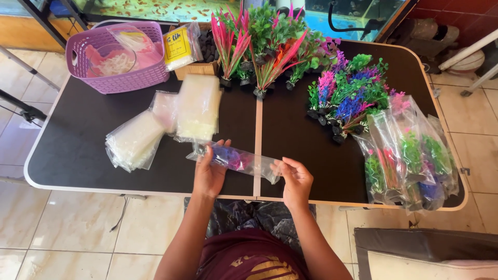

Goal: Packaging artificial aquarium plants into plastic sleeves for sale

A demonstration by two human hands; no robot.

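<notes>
The person held a clear plastic bag (239, 159) flat and lengthwise above the bench (78, 150), near its front edge and across the centre seam. A purple and pink artificial plant was visible inside the bag. The left hand (210, 171) gripped the bag's left end, thumb on top and fingers curled beneath. The right hand (295, 179) pinched the right end, which was the bag's open mouth, with the fingers closed on the film.

To the left of the hands lay stacks of empty clear bags (171, 122), the nearest stack just beside the held bag's left end. A purple basket (116, 57) stood at the rear left corner, well apart from the hands. Loose artificial plants (311, 67) stood in clusters along the rear and centre right. Bagged plants (407, 155) were piled at the right, reaching the bench's right and front edges.

Bare bench surface lay at the front left, and between the right hand and the bagged pile. The bench's rounded front edge ran just below both wrists.
</notes>
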